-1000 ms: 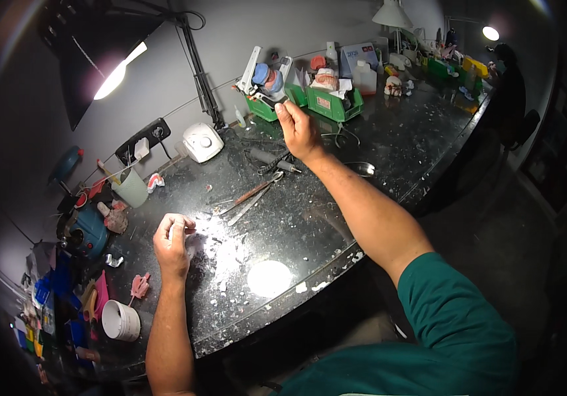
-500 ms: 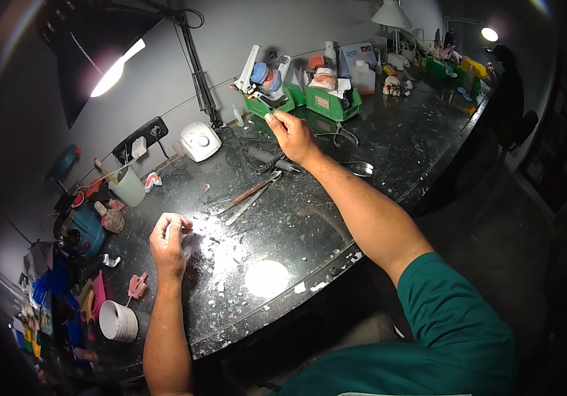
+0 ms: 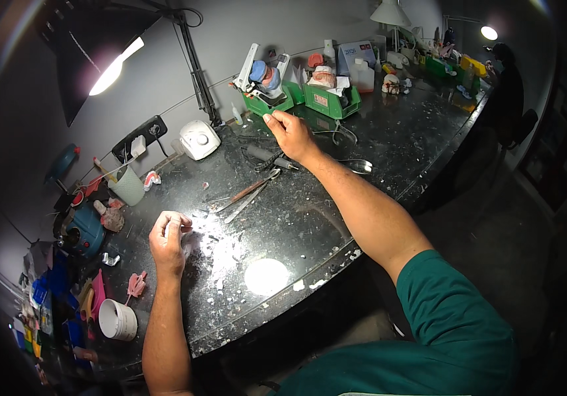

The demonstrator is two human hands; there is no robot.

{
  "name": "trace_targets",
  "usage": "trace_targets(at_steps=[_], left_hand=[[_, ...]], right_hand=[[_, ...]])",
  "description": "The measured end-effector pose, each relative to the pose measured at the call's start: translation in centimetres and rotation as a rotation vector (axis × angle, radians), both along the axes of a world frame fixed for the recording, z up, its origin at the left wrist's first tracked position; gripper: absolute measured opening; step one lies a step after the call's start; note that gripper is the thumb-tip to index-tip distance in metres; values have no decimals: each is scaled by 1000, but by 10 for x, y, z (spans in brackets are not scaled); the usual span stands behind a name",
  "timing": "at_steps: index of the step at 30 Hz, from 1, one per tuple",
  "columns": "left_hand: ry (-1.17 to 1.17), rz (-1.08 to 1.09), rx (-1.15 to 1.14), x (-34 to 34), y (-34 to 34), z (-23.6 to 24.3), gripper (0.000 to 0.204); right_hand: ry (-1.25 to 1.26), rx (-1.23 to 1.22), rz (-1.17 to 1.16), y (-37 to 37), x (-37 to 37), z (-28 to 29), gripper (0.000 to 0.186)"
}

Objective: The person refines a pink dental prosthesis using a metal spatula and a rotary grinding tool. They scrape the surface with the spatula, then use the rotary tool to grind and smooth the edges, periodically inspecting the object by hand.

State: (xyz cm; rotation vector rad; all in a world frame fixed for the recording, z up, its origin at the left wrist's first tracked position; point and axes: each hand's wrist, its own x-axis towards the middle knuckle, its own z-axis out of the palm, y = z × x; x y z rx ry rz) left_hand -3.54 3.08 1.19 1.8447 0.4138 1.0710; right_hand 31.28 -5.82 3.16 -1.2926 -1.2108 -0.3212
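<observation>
My left hand (image 3: 170,236) is over the left part of the dark worktop, its fingers curled and pressed against the thumb. If anything sits in that pinch, I cannot make it out. Farther off, my right hand (image 3: 290,136) is closed with the thumb on top, in front of the green bins; what is inside the fist is hidden. Just below it lies a grey handpiece (image 3: 261,154) with a cord. Between the two hands rest a brown-handled tool (image 3: 249,190) and a flat metal blade (image 3: 244,205).
A green bin (image 3: 329,105) holds a dental model (image 3: 323,78); another bin (image 3: 265,105) carries an articulator with a blue piece. A white control box (image 3: 199,140) stands by the wall. At left are a white tub (image 3: 117,320) and a blue machine (image 3: 85,228). A lamp (image 3: 92,56) hangs above.
</observation>
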Motion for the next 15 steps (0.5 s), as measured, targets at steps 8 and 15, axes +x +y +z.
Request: trace_targets(at_steps=[8,15], left_hand=[[-36,11,-5,5,-2,0,24],[111,165,439,26,-54,24,32]], right_hand=[[28,-50,-21,5,10,-13,21],[-541,-150,501,-6,-129,14,72]])
